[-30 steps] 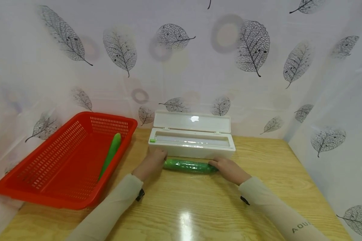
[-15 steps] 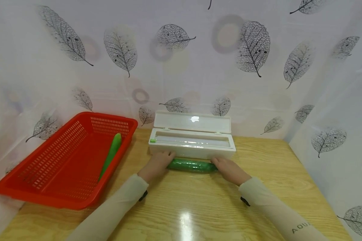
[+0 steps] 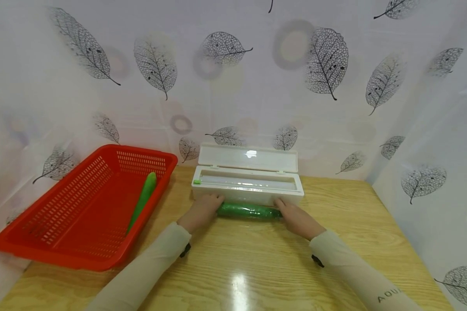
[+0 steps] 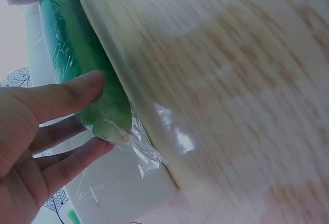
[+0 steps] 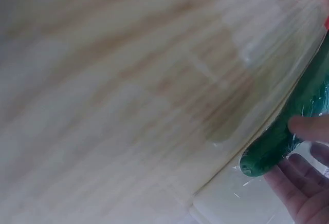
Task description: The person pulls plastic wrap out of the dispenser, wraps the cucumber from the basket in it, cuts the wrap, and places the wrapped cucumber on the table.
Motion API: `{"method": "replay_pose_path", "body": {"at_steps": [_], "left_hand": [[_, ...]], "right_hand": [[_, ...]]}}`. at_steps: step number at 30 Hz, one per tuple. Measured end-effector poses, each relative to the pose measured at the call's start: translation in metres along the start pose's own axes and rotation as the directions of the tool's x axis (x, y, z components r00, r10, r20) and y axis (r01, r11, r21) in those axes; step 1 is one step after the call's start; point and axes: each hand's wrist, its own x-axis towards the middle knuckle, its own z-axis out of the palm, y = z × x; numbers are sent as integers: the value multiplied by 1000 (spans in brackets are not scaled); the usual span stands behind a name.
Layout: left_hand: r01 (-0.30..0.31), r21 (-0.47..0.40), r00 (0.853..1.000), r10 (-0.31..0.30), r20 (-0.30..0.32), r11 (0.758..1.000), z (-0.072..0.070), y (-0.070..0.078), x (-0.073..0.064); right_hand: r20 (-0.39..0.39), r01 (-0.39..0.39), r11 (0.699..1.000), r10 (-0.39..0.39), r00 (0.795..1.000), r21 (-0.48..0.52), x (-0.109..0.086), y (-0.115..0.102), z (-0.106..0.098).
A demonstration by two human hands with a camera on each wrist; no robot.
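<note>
Cucumber (image 3: 249, 211) lies wrapped along the white box (image 3: 241, 195) in my head view, left grip (image 3: 203, 211) and right grip (image 3: 296, 219) each pinching an end; my left-wrist view shows loose film (image 4: 146, 154) that could snag if dragged; from the right wrist, I judge uneven rolling might skew it

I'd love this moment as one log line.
left hand: holds wrapped cucumber | right hand: holds its other end | white box: lid open | red basket: second cucumber inside
</note>
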Motion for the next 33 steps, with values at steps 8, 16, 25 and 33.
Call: {"method": "replay_pose_path", "body": {"at_steps": [8,16,25,33], "left_hand": [[6,-10,1000,-5,10,1000,0,-1,1],[-6,86,999,9,-42,996,2,2,0],[6,58,999,-3,-49,998,1,2,5],[27,-16,1000,-27,-13,1000,-1,1,8]], "right_hand": [[-42,29,999,-31,999,-45,5,0,4],[-124,10,991,-27,992,-137,7,1,7],[-136,-4,994,-11,991,-109,11,1,7],[-84,-14,992,4,996,-122,15,0,5]]}}
